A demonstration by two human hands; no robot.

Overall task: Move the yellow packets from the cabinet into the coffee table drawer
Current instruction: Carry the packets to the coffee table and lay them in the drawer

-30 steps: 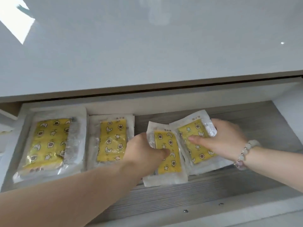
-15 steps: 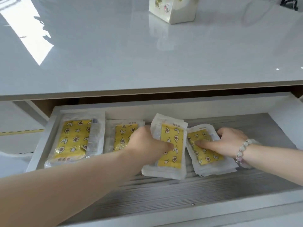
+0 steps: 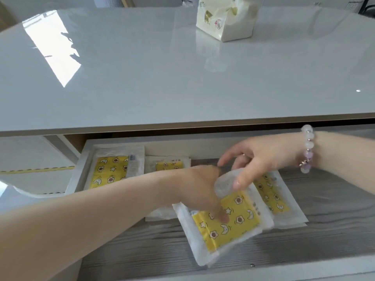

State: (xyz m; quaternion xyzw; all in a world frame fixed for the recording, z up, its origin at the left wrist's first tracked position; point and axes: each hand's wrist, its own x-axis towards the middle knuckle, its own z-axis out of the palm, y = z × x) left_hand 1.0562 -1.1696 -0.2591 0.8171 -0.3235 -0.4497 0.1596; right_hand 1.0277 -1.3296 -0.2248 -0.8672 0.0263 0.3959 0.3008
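Inside the open drawer, front middle: tilted yellow packet [image 3: 233, 228], a flat pad printed with stars and moons in a clear plastic wrapper. It lies askew with one corner towards the drawer's front edge, and its clear far edge is curled up.
Left hand [image 3: 192, 187]: reaches in from the left. The grip is closed on the tilted yellow packet, with the thumb [image 3: 223, 217] pressed on the yellow face and the other fingers hidden beneath it.
Right hand [image 3: 263, 159]: comes in from the right. The grip is slack and wide, fingers spread and loosely bent. The thumb tip touches the curled clear edge of the tilted yellow packet, and nothing is enclosed.
Right packet [image 3: 272, 197]: same yellow print and clear wrapper, flat on the drawer floor, its left side under the tilted yellow packet.
Rear-left packet [image 3: 109, 171]: same kind, flat in the drawer's rear left corner.
Middle packet [image 3: 169, 166]: same kind, just beside the rear-left one at the rear wall, its near part hidden by the left forearm.
Drawer [image 3: 142, 250]: white walls and a grey wood-grain floor, pulled out from under the surface.
Surface [image 3: 162, 78]: glossy white coffee-table top.
Cream soft package [image 3: 225, 17]: stands at the surface's far edge, right of middle.
Bead bracelet [image 3: 307, 151]: pale pink and lilac, on the right wrist.
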